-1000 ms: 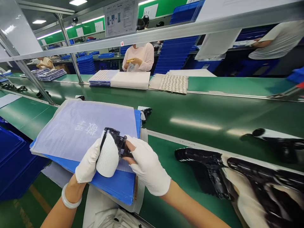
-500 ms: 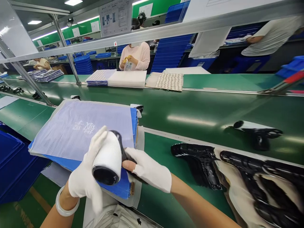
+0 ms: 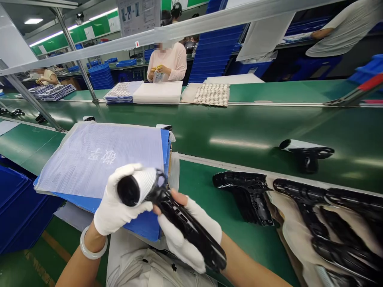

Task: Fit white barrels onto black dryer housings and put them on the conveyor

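In the middle of the head view, above the near bench, I hold a hair dryer (image 3: 182, 217) with a white ribbed barrel and a long black handle. My left hand (image 3: 115, 207), in a white glove, is wrapped round the barrel, whose dark round opening faces me. The handle slants down to the right, and my gloved right hand (image 3: 191, 229) grips it, with bare fingertips showing. Behind the hands lies a stack of blue sheets (image 3: 143, 223), topped by a pale lilac sheet (image 3: 101, 155) with white characters.
Black pistol-shaped housings (image 3: 247, 191) lie on the bench at right, several on beige padding (image 3: 290, 215). Another white and black dryer (image 3: 309, 153) rests on the green conveyor (image 3: 239, 131). A metal rail (image 3: 125, 46) crosses above. A person in pink (image 3: 167, 59) sits opposite.
The dryer has turned: its handle now points toward my lower right and its opening faces me more. My left hand has closed round the barrel. The conveyor's dryer appears further left.
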The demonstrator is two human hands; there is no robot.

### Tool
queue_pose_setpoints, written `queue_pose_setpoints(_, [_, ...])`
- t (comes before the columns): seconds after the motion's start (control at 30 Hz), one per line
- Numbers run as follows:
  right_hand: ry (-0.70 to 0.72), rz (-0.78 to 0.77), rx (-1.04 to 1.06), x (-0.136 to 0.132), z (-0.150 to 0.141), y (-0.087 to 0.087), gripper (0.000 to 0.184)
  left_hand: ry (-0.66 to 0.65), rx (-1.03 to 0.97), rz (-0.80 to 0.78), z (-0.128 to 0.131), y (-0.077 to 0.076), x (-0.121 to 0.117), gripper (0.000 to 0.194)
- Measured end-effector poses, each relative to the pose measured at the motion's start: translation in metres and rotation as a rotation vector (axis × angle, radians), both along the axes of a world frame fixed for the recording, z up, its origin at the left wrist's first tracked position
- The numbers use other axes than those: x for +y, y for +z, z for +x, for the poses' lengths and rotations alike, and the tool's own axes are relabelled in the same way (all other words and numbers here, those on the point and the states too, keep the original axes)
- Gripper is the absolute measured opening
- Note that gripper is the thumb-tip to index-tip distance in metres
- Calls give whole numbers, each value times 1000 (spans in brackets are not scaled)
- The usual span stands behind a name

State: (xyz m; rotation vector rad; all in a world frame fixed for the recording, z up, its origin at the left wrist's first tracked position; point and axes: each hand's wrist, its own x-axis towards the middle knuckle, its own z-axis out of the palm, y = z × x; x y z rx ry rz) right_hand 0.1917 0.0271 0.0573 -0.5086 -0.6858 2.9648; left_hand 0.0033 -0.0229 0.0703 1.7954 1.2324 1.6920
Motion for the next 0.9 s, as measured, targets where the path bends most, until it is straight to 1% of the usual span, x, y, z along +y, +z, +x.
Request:
queue_pose_setpoints(0.03, [-67, -1, 10, -4, 4, 9, 60, 21, 13, -8, -1, -2, 1, 73])
queue_pose_setpoints(0.1, [-111, 52, 27, -11, 8, 23, 46, 23, -28, -62, -2, -6, 1, 71])
queue_pose_setpoints(0.13, [-102, 96, 31, -13, 9, 27, 44, 6, -75, -93, -2, -7, 0, 67])
queue_pose_setpoints(0.2, [-100, 196, 29, -16, 9, 29, 46, -51, -164, -134, -1, -8, -1, 58])
queue_pose_setpoints(0.3, [-150, 298, 15, -17, 7, 24, 47, -101, -225, -125, 3, -8, -3, 51])
queue_pose_setpoints(0.4, [-157, 333, -6, -19, 7, 19, 46, -75, -213, -123, 8, -6, -3, 50])
queue_pose_setpoints(0.47, [-167, 373, -15, -19, 8, 18, 46, -10, -166, -128, 13, -4, -3, 52])
queue_pose_setpoints(0.57, [-198, 469, -9, -19, 9, 17, 46, 127, -92, -132, 21, -2, -4, 55])
queue_pose_setpoints(0.63, [-235, 556, -5, -17, 10, 15, 48, 176, -88, -126, 26, -3, -5, 50])
queue_pose_setpoints(0.7, [-261, 667, -16, -14, 11, 11, 50, 159, -133, -111, 29, -5, -5, 45])
queue_pose_setpoints(0.77, [-256, 774, -35, -10, 14, 7, 48, 105, -187, -104, 33, -7, -5, 43])
queue_pose_setpoints(0.83, [-227, 846, -61, -7, 18, 4, 42, 60, -193, -102, 36, -6, -4, 42])
queue_pose_setpoints(0.9, [-169, 908, -115, -4, 21, 3, 31, 53, -154, -113, 39, -4, -4, 44])
